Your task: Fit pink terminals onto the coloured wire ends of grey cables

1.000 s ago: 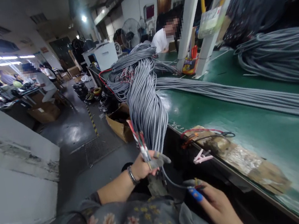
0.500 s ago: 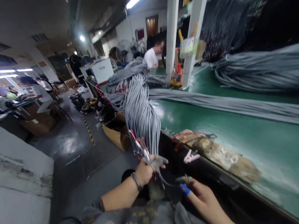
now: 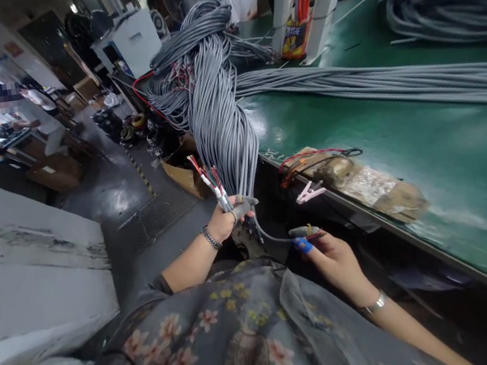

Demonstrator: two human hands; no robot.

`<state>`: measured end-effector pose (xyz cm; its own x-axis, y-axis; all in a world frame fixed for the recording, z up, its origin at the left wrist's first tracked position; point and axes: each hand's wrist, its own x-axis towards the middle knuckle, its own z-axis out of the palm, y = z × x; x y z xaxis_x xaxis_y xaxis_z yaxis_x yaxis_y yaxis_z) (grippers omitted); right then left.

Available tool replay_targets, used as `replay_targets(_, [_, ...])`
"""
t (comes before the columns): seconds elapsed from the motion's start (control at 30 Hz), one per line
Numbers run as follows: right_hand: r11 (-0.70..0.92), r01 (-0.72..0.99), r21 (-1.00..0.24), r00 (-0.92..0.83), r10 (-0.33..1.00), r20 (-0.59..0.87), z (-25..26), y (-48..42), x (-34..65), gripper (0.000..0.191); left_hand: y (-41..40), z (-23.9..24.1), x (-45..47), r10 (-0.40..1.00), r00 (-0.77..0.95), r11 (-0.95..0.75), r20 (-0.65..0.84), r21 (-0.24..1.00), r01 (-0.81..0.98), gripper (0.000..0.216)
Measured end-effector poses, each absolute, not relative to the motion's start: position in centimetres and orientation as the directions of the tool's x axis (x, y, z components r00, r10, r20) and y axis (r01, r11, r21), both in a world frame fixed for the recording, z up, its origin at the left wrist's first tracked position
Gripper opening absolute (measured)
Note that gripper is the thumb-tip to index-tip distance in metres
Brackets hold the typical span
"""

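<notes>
My left hand (image 3: 227, 219) is closed round a small bunch of grey cable ends (image 3: 212, 185) whose stripped red, green and white wires stick up above the fist. Its fingers wear grey finger cots. My right hand (image 3: 330, 255), with a blue cot on one finger, pinches the end of a single grey cable (image 3: 273, 238) that curves over from the left hand. Just above both hands a thick hank of grey cables (image 3: 216, 108) hangs over the edge of the green table (image 3: 400, 144).
A pink clip (image 3: 310, 191) and red and black leads lie on a taped cardboard block (image 3: 373, 183) at the table's edge. More grey cables (image 3: 369, 85) run across the table. An open carton (image 3: 182, 172) stands on the floor. Other people work at the back.
The view has tipped downward, so both hands sit higher in the picture. My hands keep the same hold on the cable ends and the single cable.
</notes>
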<state>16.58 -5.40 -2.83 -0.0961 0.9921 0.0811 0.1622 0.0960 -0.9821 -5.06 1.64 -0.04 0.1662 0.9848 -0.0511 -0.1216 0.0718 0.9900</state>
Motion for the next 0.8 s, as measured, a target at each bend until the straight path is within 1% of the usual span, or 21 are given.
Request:
replay_targets(0.17, [0.126,0.176,-0.976,-0.091,0.99,0.112,-3.2,-5.8,17.0,0.031,1.3,0.4,-4.5,0.97,0.238,0.059,-0.053,0.998,-0.018,0.044])
replay_targets(0.3, [0.168,0.184,-0.968,-0.118,0.982,0.148,-3.5,-6.0,17.2,0.036,1.1,0.6,-4.0,0.961,0.274,0.025,-0.032,0.999,0.029,0.05])
replay_targets(0.43, [0.17,0.192,-0.966,-0.133,0.98,0.147,-3.6,-6.1,17.2,0.038,1.2,0.3,-3.9,0.961,0.277,0.017,-0.022,1.0,0.021,0.053])
replay_targets(0.57, [0.158,0.203,-0.966,-0.134,0.982,0.132,-3.6,-5.9,16.9,0.039,1.5,-0.3,-4.5,0.956,0.294,0.032,-0.018,0.998,-0.044,0.053])
replay_targets(0.67, [0.149,0.207,-0.967,-0.149,0.982,0.119,-3.4,-5.5,16.6,0.038,1.8,-0.4,-4.9,0.944,0.322,0.097,-0.072,0.993,-0.063,0.055])
replay_targets(0.8, [0.118,0.195,-0.974,-0.155,0.984,0.088,-3.4,-5.0,16.4,0.037,2.0,-0.1,-4.7,0.91,0.395,0.144,-0.125,0.989,-0.018,0.056])
